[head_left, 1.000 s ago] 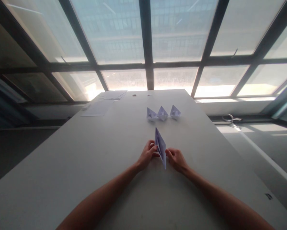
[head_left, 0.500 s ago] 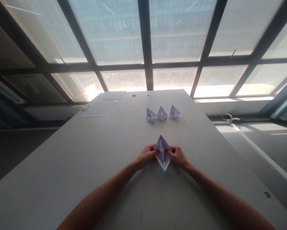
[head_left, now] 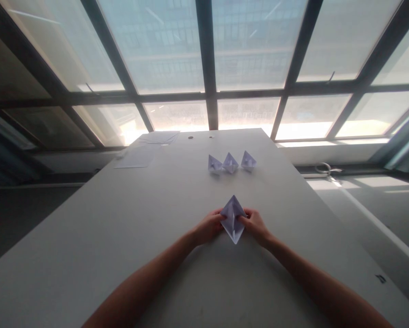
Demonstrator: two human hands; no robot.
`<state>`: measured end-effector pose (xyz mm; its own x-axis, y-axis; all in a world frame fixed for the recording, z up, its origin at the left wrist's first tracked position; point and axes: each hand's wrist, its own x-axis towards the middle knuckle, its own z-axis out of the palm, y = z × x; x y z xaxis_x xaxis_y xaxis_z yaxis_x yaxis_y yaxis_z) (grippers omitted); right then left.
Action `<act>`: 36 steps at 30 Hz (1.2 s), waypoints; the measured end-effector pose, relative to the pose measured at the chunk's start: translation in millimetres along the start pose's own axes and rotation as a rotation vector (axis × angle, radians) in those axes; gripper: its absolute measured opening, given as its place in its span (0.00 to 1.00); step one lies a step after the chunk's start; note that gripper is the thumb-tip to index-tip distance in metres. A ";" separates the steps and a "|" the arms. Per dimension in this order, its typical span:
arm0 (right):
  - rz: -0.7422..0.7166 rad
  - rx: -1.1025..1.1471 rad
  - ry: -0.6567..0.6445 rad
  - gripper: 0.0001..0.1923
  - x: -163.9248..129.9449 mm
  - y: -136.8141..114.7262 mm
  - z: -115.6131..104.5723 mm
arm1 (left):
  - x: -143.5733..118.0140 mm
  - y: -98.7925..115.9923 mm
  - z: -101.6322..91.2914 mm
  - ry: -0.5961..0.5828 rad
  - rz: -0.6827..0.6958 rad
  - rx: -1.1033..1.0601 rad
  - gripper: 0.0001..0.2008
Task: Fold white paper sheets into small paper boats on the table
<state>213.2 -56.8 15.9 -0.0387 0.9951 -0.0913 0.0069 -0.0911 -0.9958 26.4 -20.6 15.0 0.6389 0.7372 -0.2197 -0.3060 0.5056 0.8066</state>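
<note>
A white folded paper piece (head_left: 233, 218), diamond-shaped and partly spread, lies on the grey table (head_left: 122, 237) between my hands. My left hand (head_left: 209, 226) pinches its left side and my right hand (head_left: 255, 225) pinches its right side. Further back on the table, three finished small paper boats (head_left: 230, 162) stand in a row, apart from my hands.
Loose white paper sheets (head_left: 136, 158) and a small stack (head_left: 159, 136) lie at the table's far left corner. A large window with dark bars (head_left: 207, 68) rises behind the table. A sill with a coiled cable (head_left: 325, 168) runs along the right.
The folded paper went from standing nearly edge-on between my hands to pulled open into a flat diamond facing up. Both hands stayed at its sides.
</note>
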 end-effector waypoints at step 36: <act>0.129 0.325 -0.141 0.20 1.5 4.8 -2.6 | -8.4 10.0 9.1 0.171 0.060 0.460 0.15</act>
<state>215.7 -55.7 11.0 -0.1952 0.9616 -0.1929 -0.2958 -0.2453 -0.9232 24.5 -25.8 29.9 0.4928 0.8415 -0.2212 0.0291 0.2382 0.9708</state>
